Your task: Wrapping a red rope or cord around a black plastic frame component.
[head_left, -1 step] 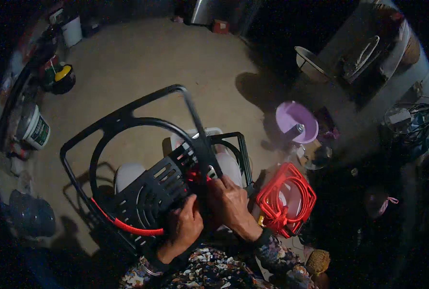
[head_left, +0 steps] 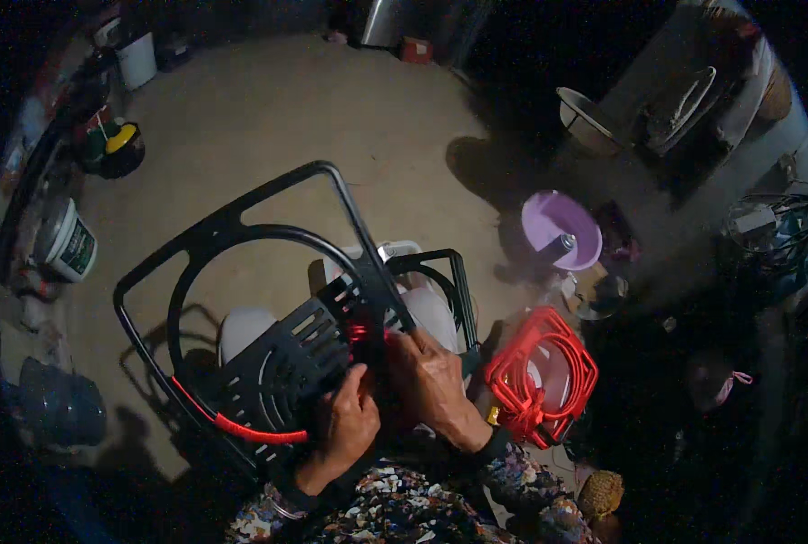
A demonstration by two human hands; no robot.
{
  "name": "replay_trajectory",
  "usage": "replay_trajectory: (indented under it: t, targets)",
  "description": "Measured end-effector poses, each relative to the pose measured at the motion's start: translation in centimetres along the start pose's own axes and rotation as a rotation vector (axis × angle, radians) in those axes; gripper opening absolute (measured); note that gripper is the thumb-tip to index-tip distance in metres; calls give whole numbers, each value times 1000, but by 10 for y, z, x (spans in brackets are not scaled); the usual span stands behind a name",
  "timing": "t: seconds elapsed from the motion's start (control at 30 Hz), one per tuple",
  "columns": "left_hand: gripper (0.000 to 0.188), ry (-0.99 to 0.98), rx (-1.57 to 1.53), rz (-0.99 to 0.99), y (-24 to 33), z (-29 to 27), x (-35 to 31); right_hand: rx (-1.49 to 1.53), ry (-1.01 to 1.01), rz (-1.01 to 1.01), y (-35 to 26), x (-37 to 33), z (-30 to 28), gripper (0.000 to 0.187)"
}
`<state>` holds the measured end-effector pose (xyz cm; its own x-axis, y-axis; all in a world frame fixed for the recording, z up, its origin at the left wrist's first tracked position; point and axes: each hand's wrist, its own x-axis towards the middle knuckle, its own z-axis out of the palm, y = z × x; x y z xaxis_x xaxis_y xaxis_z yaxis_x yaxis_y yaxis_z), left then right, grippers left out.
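A black frame [head_left: 232,216] with a round ring inside it and a slotted panel [head_left: 295,349] is tilted across my lap. Red cord [head_left: 250,433] is wound tightly along the near left part of the ring. More red windings [head_left: 357,332] show in shadow close to my hands. My right hand [head_left: 436,381] is closed around the frame's right bar. My left hand [head_left: 348,426] is beside the panel, thumb up and fingers curled; what they hold is hidden.
To the right lies a red-wrapped frame [head_left: 495,367] with coiled red cord. Beyond it stands a purple basin [head_left: 531,218] with a can inside. A white bucket [head_left: 70,243] and a dark pot with a yellow item [head_left: 121,138] line the left. A wide bowl [head_left: 590,127] leans at the far right.
The top of the black frame has shifted slightly to the left. The red windings by my right hand show a little more clearly, and a small pale glint there is gone.
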<state>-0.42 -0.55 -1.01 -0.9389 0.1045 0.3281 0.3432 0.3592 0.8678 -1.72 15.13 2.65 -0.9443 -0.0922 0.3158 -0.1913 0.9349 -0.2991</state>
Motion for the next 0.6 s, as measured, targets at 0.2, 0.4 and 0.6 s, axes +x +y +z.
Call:
replay_trajectory:
  t: [0.2, 0.4, 0.6]
  targets:
    - [49, -211, -5, -185, -3, -12, -2, 215, -183, -53, -15, 8, -42, 50]
    - [45, -180, 125, -10, 2, -15, 6, -136, -52, -329, -26, 53, -35, 32]
    - [39, -254, 170, -155, 8, -17, 9, -268, -118, -380, -24, 69, -5, 30]
